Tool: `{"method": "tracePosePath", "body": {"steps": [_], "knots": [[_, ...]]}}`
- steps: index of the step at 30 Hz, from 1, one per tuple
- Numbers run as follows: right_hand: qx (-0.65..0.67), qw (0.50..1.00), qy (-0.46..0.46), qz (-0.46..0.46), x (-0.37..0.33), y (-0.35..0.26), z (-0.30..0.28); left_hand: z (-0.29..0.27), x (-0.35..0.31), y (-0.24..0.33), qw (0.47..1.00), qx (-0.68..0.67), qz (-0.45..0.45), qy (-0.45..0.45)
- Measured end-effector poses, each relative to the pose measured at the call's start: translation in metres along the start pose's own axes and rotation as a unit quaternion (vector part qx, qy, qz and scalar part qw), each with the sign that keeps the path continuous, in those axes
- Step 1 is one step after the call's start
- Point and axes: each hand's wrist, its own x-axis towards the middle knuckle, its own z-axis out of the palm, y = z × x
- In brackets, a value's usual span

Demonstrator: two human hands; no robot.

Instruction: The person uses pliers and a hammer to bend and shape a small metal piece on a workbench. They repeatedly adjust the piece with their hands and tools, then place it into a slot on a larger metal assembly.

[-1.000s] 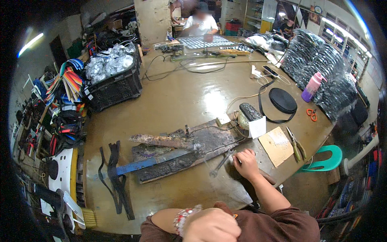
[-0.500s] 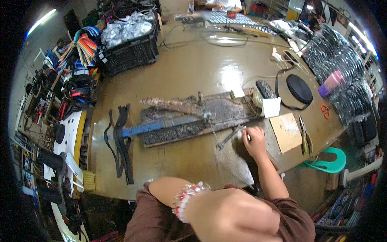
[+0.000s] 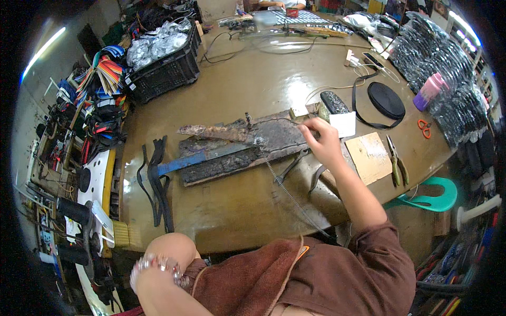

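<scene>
My right hand [image 3: 322, 141] is over the right end of a dark, crusted board [image 3: 276, 134], its thumb and fingers curled together. Whatever they pinch is too small to make out. Across the board lies a blue metal bar [image 3: 184, 162], beside a rough brown strip [image 3: 213, 132]. Below my right hand a wrench [image 3: 291, 166] rests against the board's edge, and a thin coiled metal cable [image 3: 284, 192] runs toward the table's front. My left hand [image 3: 171, 299], raised close at the lower edge, is cut off below a beaded bracelet [image 3: 158, 266]; its fingers are hidden.
Black straps [image 3: 158, 179] lie left of the board. Pliers [image 3: 396, 163], a cardboard piece [image 3: 369, 158], orange scissors [image 3: 424, 128] and a black webbing roll [image 3: 386, 100] are at right. A black crate [image 3: 168, 79] stands far left. Another person's hands [image 3: 276, 5] are at the far end.
My right hand has moved up and away from the table's front, to the board's right end. My left hand has swung leftward along the lower edge. The view has shifted slightly.
</scene>
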Motion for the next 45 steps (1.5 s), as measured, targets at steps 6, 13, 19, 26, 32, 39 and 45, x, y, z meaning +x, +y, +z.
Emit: {"method": "tracePosePath", "body": {"steps": [6, 13, 19, 26, 32, 39, 45], "knots": [[0.059, 0.954, -0.266, 0.125, 0.011, -0.008, 0.036, 0.015, 0.019, -0.008, 0.965, 0.067, 0.161, 0.197], [0.030, 0.984, -0.163, 0.067, 0.047, 0.022, 0.071, -0.057, -0.019, -0.061, 0.913, -0.064, 0.119, 0.386], [0.071, 0.983, -0.169, 0.019, 0.072, 0.034, 0.102, 0.010, 0.022, -0.034, 0.714, -0.133, 0.138, 0.674], [0.082, 0.977, -0.195, -0.008, 0.075, 0.038, 0.108, -0.024, -0.013, -0.016, 0.819, -0.324, 0.110, 0.461], [0.076, 0.980, -0.181, -0.038, 0.075, 0.038, 0.110, 0.002, -0.099, -0.077, 0.913, -0.243, -0.190, 0.269], [0.020, 0.982, -0.165, -0.089, 0.075, 0.034, 0.112, 0.083, -0.143, -0.209, 0.472, -0.217, -0.526, 0.673], [-0.038, 0.976, -0.158, -0.146, 0.078, 0.036, 0.112, 0.077, -0.131, -0.235, 0.403, -0.279, -0.424, 0.762]]}}
